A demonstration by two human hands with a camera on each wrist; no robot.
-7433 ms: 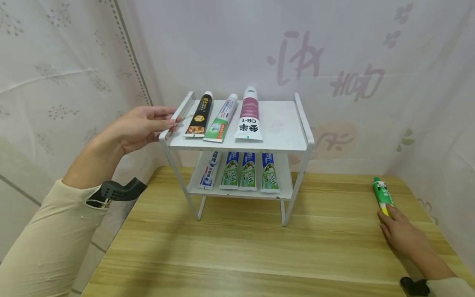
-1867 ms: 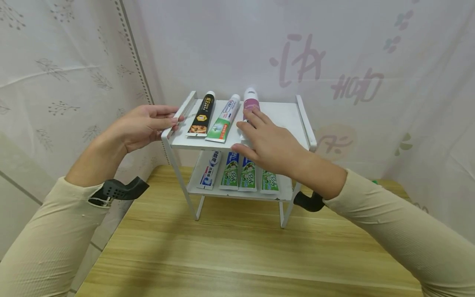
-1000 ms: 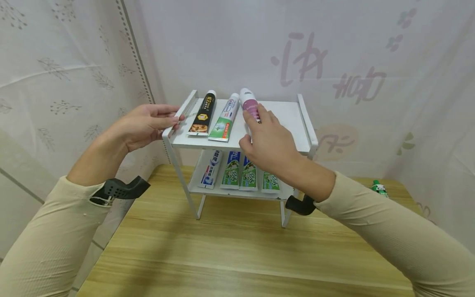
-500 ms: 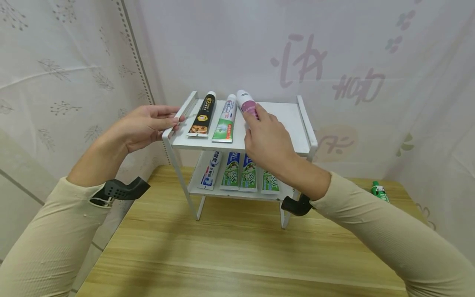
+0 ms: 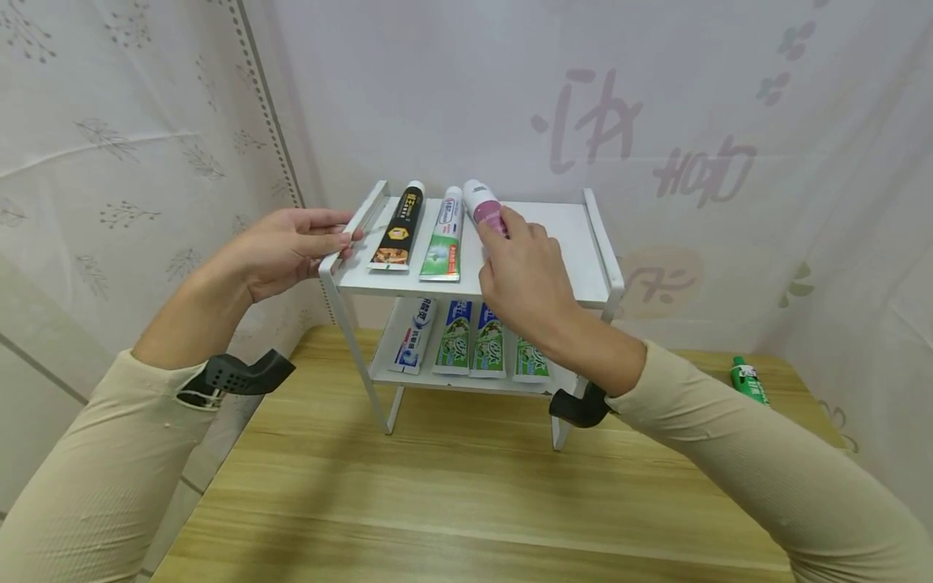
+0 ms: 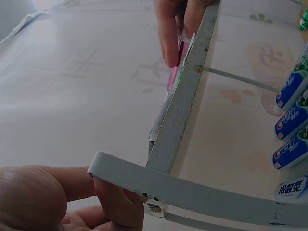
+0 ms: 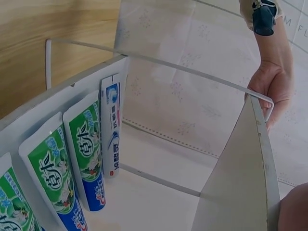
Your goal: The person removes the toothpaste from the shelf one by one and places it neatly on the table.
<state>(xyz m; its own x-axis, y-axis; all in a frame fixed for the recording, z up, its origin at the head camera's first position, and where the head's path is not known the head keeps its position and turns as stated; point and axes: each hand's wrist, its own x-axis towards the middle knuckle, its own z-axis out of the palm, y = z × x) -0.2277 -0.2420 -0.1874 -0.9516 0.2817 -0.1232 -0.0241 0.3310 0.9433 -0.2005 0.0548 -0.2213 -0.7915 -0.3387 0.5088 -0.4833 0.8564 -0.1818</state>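
A white two-tier rack (image 5: 572, 231) stands on the table. My left hand (image 5: 280, 251) holds its upper left rail, thumb above and fingers bent around the edge in the left wrist view. On the top shelf, my right hand (image 5: 528, 271) grips a white and purple toothpaste tube (image 5: 484, 210), covering its lower half. That tube slants, cap toward the back left. Just left of it lies a white and green toothpaste tube (image 5: 443, 243), their caps close together. A black toothpaste tube (image 5: 399, 231) lies farther left, near the rail.
On the lower shelf lie a white and blue toothpaste tube (image 5: 414, 336) and three green and blue tubes (image 5: 454, 344) side by side. A green tube (image 5: 748, 382) lies on the wooden table (image 5: 466, 502) at the right. A patterned curtain (image 5: 656, 97) hangs behind.
My right hand has left the green tube and taken hold of the purple one. That tube has shifted left and now slants; the white and green tube lies straighter. My left hand stays put.
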